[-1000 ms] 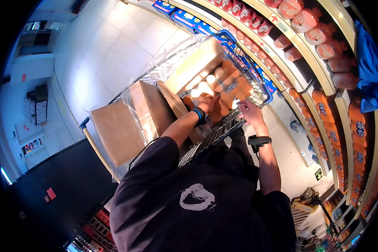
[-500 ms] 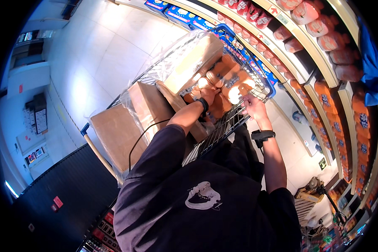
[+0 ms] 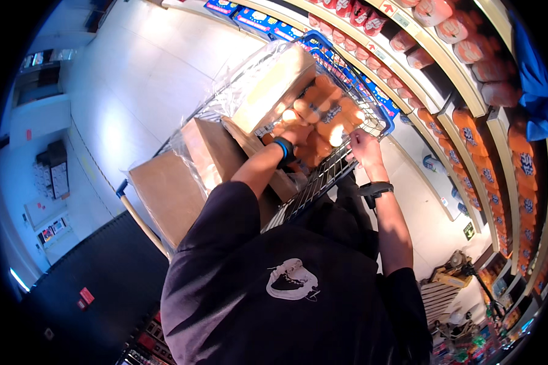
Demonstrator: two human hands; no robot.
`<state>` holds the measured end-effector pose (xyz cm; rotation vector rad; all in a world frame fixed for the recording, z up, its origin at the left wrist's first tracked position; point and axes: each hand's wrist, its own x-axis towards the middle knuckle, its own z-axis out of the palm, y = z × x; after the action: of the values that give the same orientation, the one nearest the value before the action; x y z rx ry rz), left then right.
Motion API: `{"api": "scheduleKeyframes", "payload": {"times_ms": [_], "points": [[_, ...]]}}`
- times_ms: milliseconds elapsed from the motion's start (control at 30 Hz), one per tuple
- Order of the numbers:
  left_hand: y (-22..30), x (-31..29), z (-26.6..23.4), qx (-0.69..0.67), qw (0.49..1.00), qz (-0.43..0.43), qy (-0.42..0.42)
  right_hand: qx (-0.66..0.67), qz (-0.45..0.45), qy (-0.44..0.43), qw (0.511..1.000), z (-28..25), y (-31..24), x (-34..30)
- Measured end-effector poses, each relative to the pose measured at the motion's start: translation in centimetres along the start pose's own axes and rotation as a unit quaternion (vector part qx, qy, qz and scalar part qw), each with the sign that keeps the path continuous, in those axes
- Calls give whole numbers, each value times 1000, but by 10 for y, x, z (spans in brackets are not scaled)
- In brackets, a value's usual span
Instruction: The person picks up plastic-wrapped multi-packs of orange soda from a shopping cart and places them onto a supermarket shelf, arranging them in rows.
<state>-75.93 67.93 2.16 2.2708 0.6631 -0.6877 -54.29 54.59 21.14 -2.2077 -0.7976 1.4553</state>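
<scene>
Several orange packs with dark printing lie in a wire shopping cart, and glare washes out some of them. My left hand reaches down among these packs inside the cart. Its fingers blend into the orange, so I cannot tell whether they grip one. At the cart's near right rim is my right hand, its fingers curled and drawn together. What they hold, if anything, is too small to make out.
Brown cardboard boxes and clear plastic wrap fill the cart's left part. Shelves of red and orange packs curve along the right. Blue boxes stand beyond the cart. A wooden-looking pole leans at lower left.
My right hand has drawn back slightly toward the cart's rim, away from the bright pack. The left hand stays among the orange packs, a little further left. The view has shifted slightly.
</scene>
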Motion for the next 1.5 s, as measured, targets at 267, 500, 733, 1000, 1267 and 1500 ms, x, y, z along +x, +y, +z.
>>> {"api": "scheduleKeyframes", "payload": {"times_ms": [267, 500, 733, 1000, 1267, 1500], "points": [[16, -27, -8, -65, 996, -62, 3, -34, -45, 71, 996, 10, 18, 15], [22, -124, -37, -77, 994, -71, -35, -138, -135, 78, 978, 3, 15, 24], [39, -139, -78, -110, 983, -99, -112, -147, -112, 57, 981, 4, 17, 25], [-2, -51, -1, -303, 952, 11, -26, -384, -154, 70, 908, 21, 7, 14], [15, -2, 61, -317, 892, -184, 264, -449, -251, -264, 816, 71, -22, 100], [27, -8, 29, -146, 940, -181, 251, -468, -237, -224, 822, 116, -1, 145]]}}
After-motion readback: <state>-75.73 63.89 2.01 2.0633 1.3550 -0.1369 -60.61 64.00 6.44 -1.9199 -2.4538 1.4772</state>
